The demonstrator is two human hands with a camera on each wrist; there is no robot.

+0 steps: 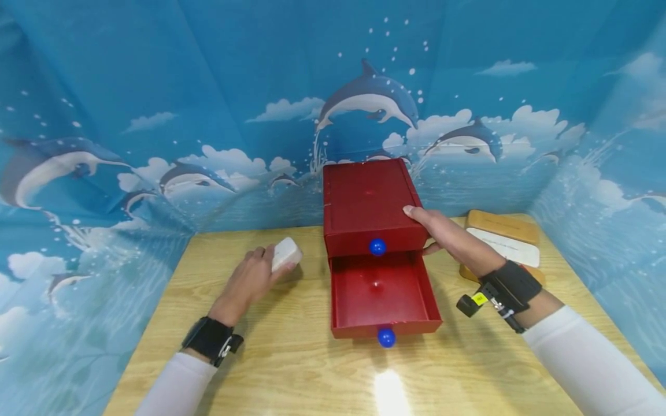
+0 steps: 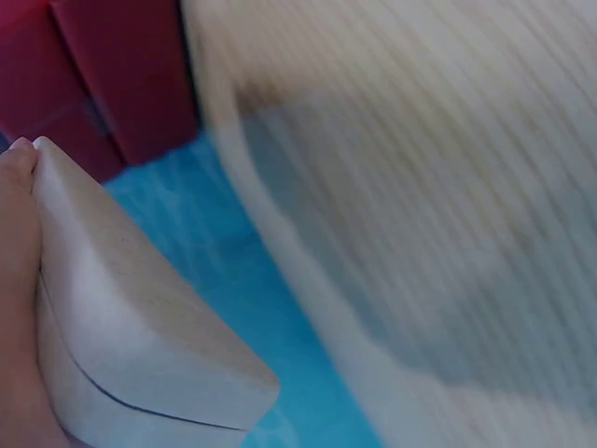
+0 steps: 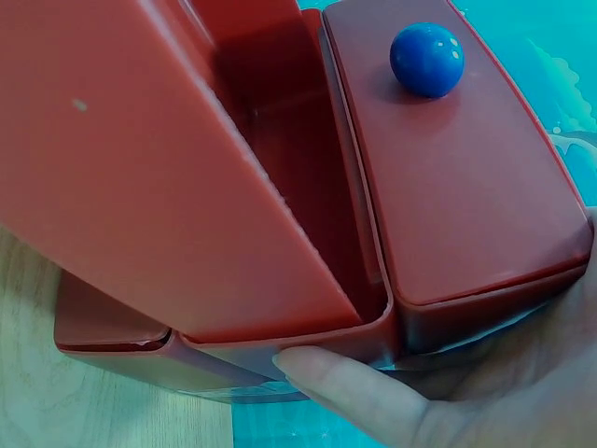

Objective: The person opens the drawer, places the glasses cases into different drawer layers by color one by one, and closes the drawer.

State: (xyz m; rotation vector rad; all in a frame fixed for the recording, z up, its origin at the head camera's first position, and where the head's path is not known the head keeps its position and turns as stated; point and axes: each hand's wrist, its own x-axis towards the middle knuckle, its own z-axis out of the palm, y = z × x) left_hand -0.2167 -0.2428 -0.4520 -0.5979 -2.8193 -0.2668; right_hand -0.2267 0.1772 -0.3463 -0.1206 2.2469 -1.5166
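My left hand point(image 1: 252, 274) holds a white glasses case point(image 1: 286, 254) just above the table, left of a red drawer box point(image 1: 369, 199). A dark seam runs round the case point(image 2: 149, 299) in the left wrist view. My right hand point(image 1: 458, 242) grips the right side of the box, one digit on its top and another along its side. A drawer point(image 1: 377, 294) below the top one is pulled out, and its visible inside holds nothing. The top drawer, with a blue knob point(image 1: 377, 247), is closed. Another closed drawer point(image 3: 103, 313) shows lower down in the right wrist view.
At the back right, behind my right forearm, lie several cases: a tan one point(image 1: 502, 225), a white one point(image 1: 507, 247) and another partly hidden. A dolphin-print blue cloth point(image 1: 260, 69) hangs around the wooden table point(image 1: 291, 370).
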